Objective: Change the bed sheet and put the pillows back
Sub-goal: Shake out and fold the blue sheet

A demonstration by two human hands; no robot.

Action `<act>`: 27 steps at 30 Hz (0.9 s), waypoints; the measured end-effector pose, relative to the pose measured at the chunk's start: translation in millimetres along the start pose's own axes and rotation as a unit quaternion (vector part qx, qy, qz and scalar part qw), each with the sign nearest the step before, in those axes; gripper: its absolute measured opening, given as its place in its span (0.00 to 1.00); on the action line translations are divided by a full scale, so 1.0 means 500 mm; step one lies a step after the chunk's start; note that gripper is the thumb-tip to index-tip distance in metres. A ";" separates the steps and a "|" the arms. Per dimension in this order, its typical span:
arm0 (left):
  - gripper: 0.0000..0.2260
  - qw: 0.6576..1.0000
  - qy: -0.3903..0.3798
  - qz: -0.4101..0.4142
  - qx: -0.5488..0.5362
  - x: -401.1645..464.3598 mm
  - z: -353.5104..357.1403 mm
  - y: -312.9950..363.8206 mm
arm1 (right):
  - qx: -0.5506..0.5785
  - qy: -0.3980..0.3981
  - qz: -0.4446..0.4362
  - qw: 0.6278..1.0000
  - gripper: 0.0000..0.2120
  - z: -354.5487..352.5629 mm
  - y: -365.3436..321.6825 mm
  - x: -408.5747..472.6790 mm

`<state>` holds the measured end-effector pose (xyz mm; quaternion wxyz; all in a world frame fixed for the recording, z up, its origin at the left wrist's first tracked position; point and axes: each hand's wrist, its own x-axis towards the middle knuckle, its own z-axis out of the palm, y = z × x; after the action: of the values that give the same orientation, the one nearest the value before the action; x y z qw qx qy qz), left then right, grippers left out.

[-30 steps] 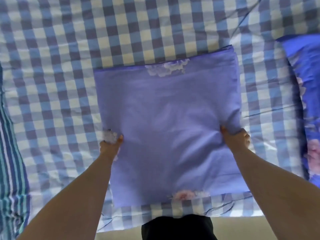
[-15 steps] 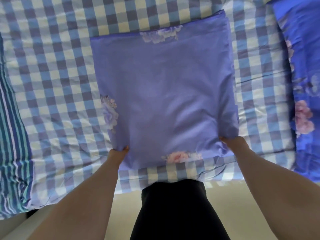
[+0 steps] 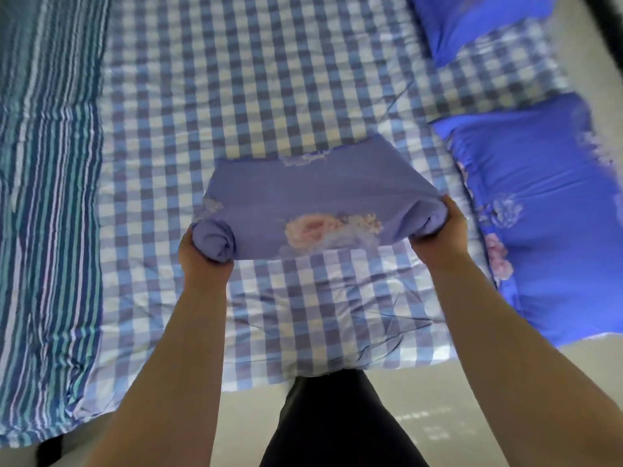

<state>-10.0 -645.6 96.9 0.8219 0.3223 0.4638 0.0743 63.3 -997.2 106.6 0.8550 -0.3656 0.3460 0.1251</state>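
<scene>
At frame centre, left hand (image 3: 205, 252) and right hand (image 3: 441, 230) each clutch 1 end of the folded sheet (image 3: 303, 203); likely soft, light, floppy.

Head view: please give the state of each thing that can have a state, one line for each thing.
folded purple sheet: folded, near edge rolled up, gripped at both ends, far part on the bed.
left hand: grips the left end of the roll.
right hand: grips the right end.
checked sheet: spread on the bed, wrinkled near the edge.
blue floral pillow: lying flat at the right.
striped cloth: spread at the left.
</scene>
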 end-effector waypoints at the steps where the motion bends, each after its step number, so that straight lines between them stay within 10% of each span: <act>1: 0.10 0.999 0.017 0.026 -0.016 -0.035 0.034 0.028 | 0.003 -0.040 -0.020 0.999 0.38 0.021 -0.024 -0.023; 6: 0.12 0.981 0.097 0.167 -0.026 -0.179 0.156 0.118 | -0.127 -0.003 -0.178 0.976 0.16 0.149 -0.125 -0.152; 10: 0.16 0.929 0.190 0.306 0.083 -0.326 0.214 0.123 | -0.483 0.045 -0.335 0.808 0.23 0.189 -0.132 -0.252; 14: 0.20 0.885 0.164 0.389 0.199 -0.371 0.214 0.117 | -0.561 0.107 -0.448 0.688 0.29 0.224 -0.142 -0.304; 19: 0.23 0.915 0.085 0.263 0.294 -0.224 0.236 0.181 | -0.614 0.035 -0.314 0.723 0.23 0.309 -0.140 -0.168; 23: 0.28 0.933 -0.073 0.181 0.303 -0.055 0.240 0.170 | -0.672 -0.089 -0.219 0.702 0.44 0.319 -0.077 -0.005; 27: 0.35 0.912 0.002 0.119 0.392 0.078 0.127 0.088 | -0.685 -0.104 -0.151 0.705 0.47 0.226 0.059 0.117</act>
<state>71.0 -624.0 118.5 0.6138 0.6713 0.4152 -0.0155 148.8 -898.3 106.7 0.4077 -0.8825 0.0141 0.2340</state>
